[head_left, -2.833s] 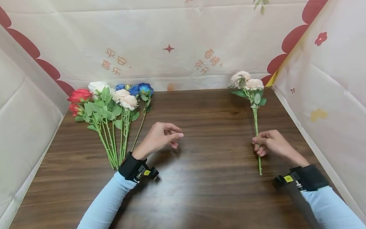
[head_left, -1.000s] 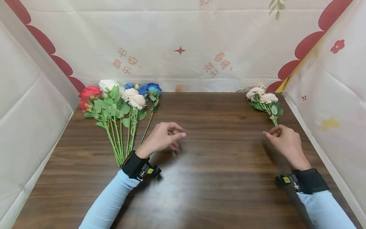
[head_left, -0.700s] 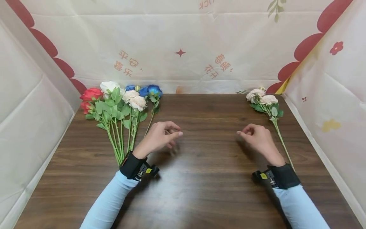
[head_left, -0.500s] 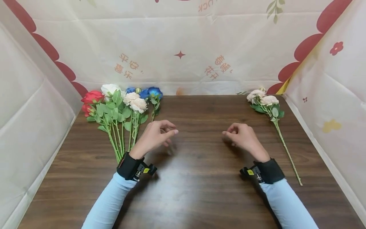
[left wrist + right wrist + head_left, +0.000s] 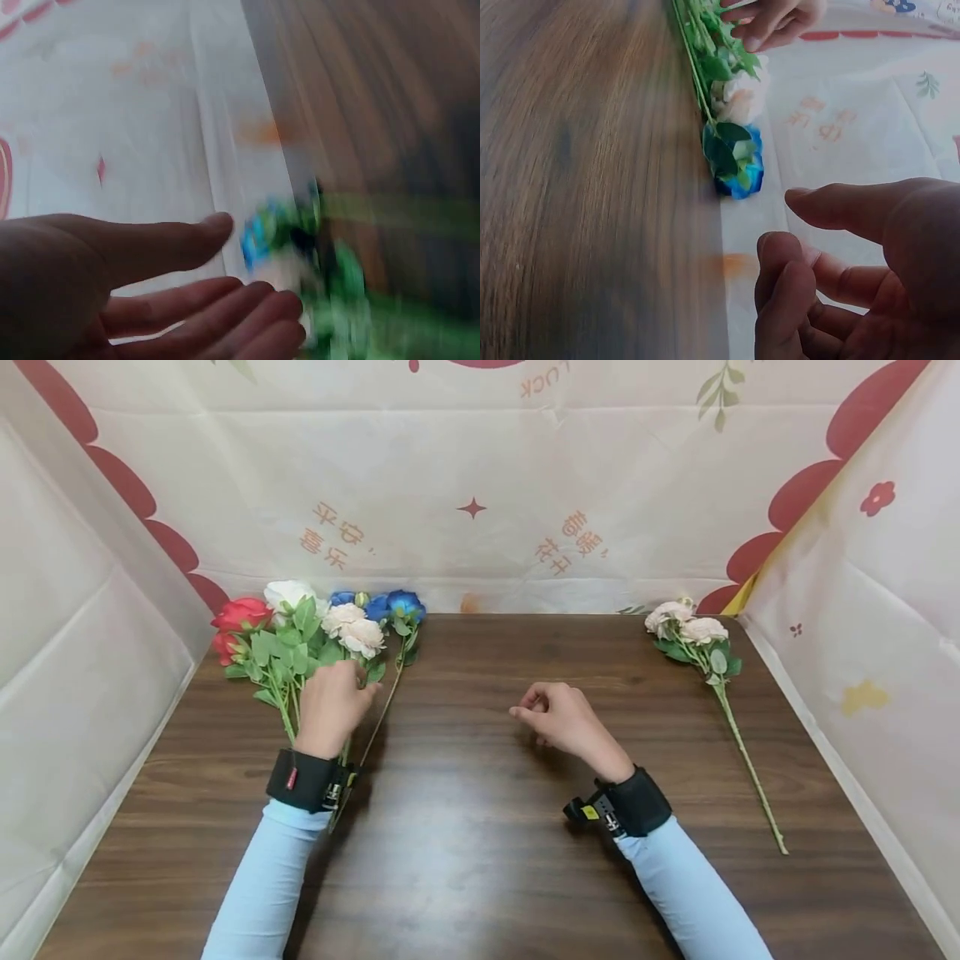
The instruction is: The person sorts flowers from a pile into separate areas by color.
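Note:
My left hand (image 5: 330, 706) is over the stems of a bunch of artificial flowers at the left; in the left wrist view its thumb and fingers are apart, with nothing between them. The bunch has red roses (image 5: 242, 614), a white rose (image 5: 291, 599), pale pink flowers (image 5: 360, 633) and blue roses (image 5: 405, 604). My right hand (image 5: 562, 718) is above the middle of the table, its fingers loosely curled and holding nothing. A single pale pink flower stem (image 5: 738, 735) lies at the right, beyond the right hand.
The dark wooden table (image 5: 465, 843) is enclosed by pale printed cloth at the back (image 5: 480, 460) and on both sides. One blue rose stem (image 5: 697, 82) runs along the bunch's right side. Black camera straps (image 5: 637, 802) are round both wrists.
My right hand put the pale pink flower stem down at the right, let go, and moved left to the middle. My left hand has shifted left over the bunch's stems.

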### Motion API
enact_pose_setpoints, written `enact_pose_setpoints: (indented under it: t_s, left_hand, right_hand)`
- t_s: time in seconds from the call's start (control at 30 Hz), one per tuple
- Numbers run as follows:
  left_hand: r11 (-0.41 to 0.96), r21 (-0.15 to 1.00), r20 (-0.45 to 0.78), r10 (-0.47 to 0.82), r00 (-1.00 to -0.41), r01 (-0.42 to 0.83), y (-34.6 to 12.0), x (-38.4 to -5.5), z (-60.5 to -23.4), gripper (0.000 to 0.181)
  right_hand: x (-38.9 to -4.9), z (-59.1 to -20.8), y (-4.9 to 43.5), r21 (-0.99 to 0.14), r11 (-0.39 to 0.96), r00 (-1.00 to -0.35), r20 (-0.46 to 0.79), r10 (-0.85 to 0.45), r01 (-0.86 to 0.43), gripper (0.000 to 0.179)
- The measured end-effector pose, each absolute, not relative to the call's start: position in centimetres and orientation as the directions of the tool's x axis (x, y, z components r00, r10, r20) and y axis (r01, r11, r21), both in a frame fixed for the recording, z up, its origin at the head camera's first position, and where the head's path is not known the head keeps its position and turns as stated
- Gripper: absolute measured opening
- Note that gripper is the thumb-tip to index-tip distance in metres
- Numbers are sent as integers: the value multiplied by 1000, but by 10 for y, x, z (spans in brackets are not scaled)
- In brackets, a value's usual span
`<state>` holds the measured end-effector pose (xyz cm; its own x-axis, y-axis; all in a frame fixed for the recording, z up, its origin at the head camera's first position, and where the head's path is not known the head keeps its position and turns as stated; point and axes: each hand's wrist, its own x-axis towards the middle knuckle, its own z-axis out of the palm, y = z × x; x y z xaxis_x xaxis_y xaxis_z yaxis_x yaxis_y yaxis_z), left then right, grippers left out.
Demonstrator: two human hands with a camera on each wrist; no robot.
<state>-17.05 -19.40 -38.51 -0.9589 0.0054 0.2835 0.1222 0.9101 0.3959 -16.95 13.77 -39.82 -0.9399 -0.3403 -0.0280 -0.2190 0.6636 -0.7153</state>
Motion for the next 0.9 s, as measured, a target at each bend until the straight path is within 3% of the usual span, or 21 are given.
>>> enact_pose_setpoints:
  t_s: [0.1, 0.23, 0.33, 0.43, 0.73, 0.9]
  left_hand:
    - [919, 393, 185, -53, -981, 24, -217, -170, -385, 31]
    - [896, 441, -36, -48, -998, -59, -239, -171, -386, 36]
    - [844, 526, -195, -2, -981, -106, -246, -173, -387, 36]
    - [796, 587, -279, 26, -960, -149, -246, -176, -391, 37]
    - [823, 553, -286, 43, -957, -129, -236, -182, -401, 24]
    - [842, 528, -272, 42, -961, -113, -235, -184, -401, 31]
  right_hand:
    - [-166, -398, 135, -712, 669, -941, -33, -337, -214, 22]
    - [-164, -398, 135, -722, 662, -943, -40, -331, -202, 22]
    - [-164, -399, 134, -727, 655, -941, -35, -338, -208, 22]
    - [-165, -400, 134, -728, 649, -942, -10, -336, -223, 22]
    - [-168, -400, 133, -738, 631, -952, 49, -303, -239, 19]
    - [-168, -401, 130, -716, 643, -948, 85, -305, -272, 19]
